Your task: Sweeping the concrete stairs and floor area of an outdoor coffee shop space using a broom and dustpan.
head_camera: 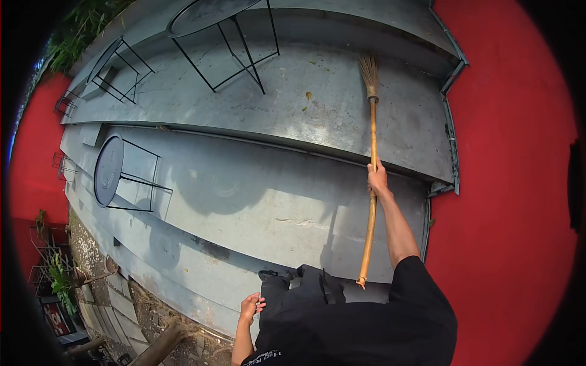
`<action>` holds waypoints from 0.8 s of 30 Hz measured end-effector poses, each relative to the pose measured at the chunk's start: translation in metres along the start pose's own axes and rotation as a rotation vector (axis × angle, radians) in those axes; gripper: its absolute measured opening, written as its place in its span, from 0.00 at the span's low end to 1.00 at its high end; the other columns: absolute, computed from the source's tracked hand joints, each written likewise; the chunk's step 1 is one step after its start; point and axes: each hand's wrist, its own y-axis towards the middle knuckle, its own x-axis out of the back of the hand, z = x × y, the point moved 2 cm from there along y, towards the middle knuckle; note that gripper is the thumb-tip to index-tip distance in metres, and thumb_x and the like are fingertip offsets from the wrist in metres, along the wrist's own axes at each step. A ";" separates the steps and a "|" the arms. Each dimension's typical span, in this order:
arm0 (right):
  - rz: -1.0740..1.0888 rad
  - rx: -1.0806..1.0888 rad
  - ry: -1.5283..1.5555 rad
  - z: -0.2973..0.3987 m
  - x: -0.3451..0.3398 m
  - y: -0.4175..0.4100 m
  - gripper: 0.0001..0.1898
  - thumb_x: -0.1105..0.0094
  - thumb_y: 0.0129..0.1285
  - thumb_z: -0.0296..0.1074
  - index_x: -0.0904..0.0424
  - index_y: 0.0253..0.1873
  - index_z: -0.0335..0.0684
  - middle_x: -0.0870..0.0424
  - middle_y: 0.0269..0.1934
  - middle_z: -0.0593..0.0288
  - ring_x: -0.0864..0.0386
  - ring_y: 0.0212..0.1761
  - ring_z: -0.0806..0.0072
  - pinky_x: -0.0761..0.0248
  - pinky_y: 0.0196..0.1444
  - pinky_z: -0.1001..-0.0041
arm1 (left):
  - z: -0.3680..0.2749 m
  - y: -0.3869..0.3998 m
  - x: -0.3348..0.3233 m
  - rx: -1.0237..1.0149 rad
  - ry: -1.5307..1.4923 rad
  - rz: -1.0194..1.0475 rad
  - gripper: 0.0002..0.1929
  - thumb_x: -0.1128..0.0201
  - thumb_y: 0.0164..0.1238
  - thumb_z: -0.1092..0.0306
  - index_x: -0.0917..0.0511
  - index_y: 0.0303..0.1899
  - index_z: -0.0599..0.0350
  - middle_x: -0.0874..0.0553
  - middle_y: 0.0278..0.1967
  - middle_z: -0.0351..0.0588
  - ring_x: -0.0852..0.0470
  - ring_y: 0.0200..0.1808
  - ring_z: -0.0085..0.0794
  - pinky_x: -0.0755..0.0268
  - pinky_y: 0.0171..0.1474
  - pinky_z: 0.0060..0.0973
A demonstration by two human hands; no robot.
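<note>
My right hand [377, 178] grips the bamboo handle of a stick broom [373, 132] around its middle. The broom's bristles point away from me and rest on the upper concrete step [334, 110], close to the foot of the riser behind it. The handle's lower end, with a small orange tie, hangs over the step nearer me. A few fallen leaves [308, 96] lie left of the bristles. Down by my left thigh, my left hand [252, 307] has its fingers loosely curled and holds nothing that I can see.
Round black metal tables stand on the steps: one at the top [206, 16], one at upper left [104, 59], one at middle left [109, 171]. A red wall [508, 183] borders the steps on the right. A tree trunk [160, 343] and paving slabs [121, 304] are at lower left.
</note>
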 end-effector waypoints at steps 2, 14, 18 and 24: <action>0.010 0.031 -0.043 -0.004 -0.006 -0.003 0.28 0.55 0.65 0.37 0.50 0.69 0.54 0.32 0.16 0.62 0.31 0.11 0.73 0.34 0.12 0.71 | 0.002 0.000 -0.003 0.005 -0.006 0.010 0.15 0.51 0.68 0.62 0.28 0.52 0.54 0.18 0.40 0.46 0.18 0.34 0.28 0.28 0.36 0.21; 0.218 0.077 -0.276 0.024 0.006 -0.014 0.25 0.58 0.66 0.39 0.46 0.68 0.59 0.37 0.14 0.66 0.36 0.10 0.78 0.38 0.10 0.75 | 0.025 -0.006 -0.006 0.000 -0.098 -0.055 0.15 0.52 0.68 0.63 0.27 0.52 0.55 0.18 0.40 0.46 0.18 0.34 0.28 0.27 0.36 0.23; 0.267 0.096 -0.292 -0.016 0.040 -0.050 0.26 0.57 0.66 0.39 0.48 0.69 0.60 0.39 0.14 0.67 0.39 0.09 0.80 0.40 0.09 0.76 | 0.039 -0.006 -0.013 -0.023 -0.118 -0.028 0.15 0.51 0.68 0.62 0.28 0.52 0.56 0.18 0.40 0.47 0.18 0.35 0.28 0.27 0.37 0.23; 0.437 -0.200 -0.119 -0.101 0.082 -0.187 0.26 0.54 0.66 0.38 0.46 0.68 0.62 0.40 0.17 0.71 0.41 0.12 0.84 0.44 0.10 0.79 | 0.041 0.014 -0.025 0.040 -0.054 0.016 0.15 0.53 0.69 0.63 0.28 0.52 0.57 0.18 0.40 0.47 0.17 0.36 0.28 0.27 0.37 0.20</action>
